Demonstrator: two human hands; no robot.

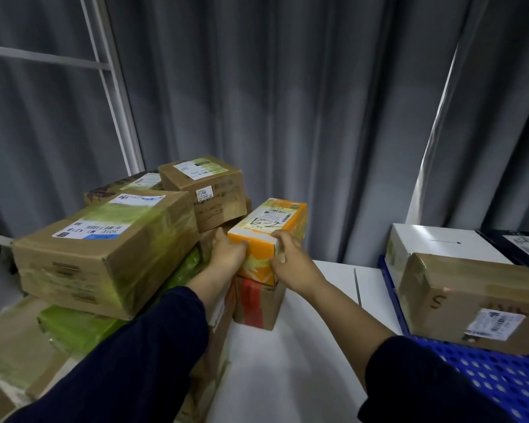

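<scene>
Nearest to me, two dark blue sleeves (153,355) run up from the bottom edge, pushed back so that both forearms are bare. Both arms stretch forward and angle in toward each other above the white tabletop (290,370).

The left hand (226,251) clamps the left near corner of the orange box (269,236), fingers curled round its side. The right hand (293,261) grips the right near corner, fingers hooked over the top edge and thumb pressed on the end face.

The orange box is a glossy oblong carton with a white shipping label and black scribble on its top. It sits on a small brown carton (258,303) banded with red tape, which stands on the tabletop toward the far edge, against the parcel pile on the left.

That pile is corrugated cardboard: a large carton (104,254) wrapped in shiny green-tinted tape, and a smaller labelled carton (205,190) farther back.

At the right edge a blue perforated plastic crate (486,370) carries a taped brown carton (471,297), with a smooth white box (440,245) behind it.

Grey pleated curtains (287,102) hang behind everything.
</scene>
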